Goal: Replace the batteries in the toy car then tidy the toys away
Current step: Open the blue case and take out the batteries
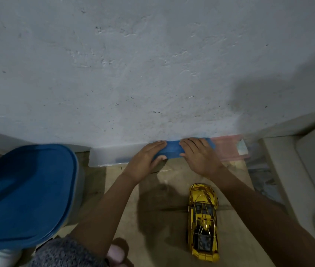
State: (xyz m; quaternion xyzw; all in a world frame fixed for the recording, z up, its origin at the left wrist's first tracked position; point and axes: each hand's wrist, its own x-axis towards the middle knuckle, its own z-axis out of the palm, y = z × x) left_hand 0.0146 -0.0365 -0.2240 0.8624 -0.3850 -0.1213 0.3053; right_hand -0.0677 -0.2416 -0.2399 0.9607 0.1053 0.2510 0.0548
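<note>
A shiny gold toy car [203, 220] stands on its wheels on the tan floor, close to me and under my right forearm. Beyond it, a long clear plastic box [102, 156] lies along the foot of the wall. Its middle part is a blue piece [173, 151], with a pinkish section [227, 149] to the right. My left hand [147, 160] holds the blue piece at its left end, fingers on top and thumb on the front. My right hand [200, 156] holds its right end the same way. No batteries are in view.
A large tub with a blue lid [23, 195] stands at the left. The rough grey wall [152, 64] fills the upper view. A pale cushioned edge [306, 170] runs down the right side. My grey-clad knee [66, 253] is at the bottom.
</note>
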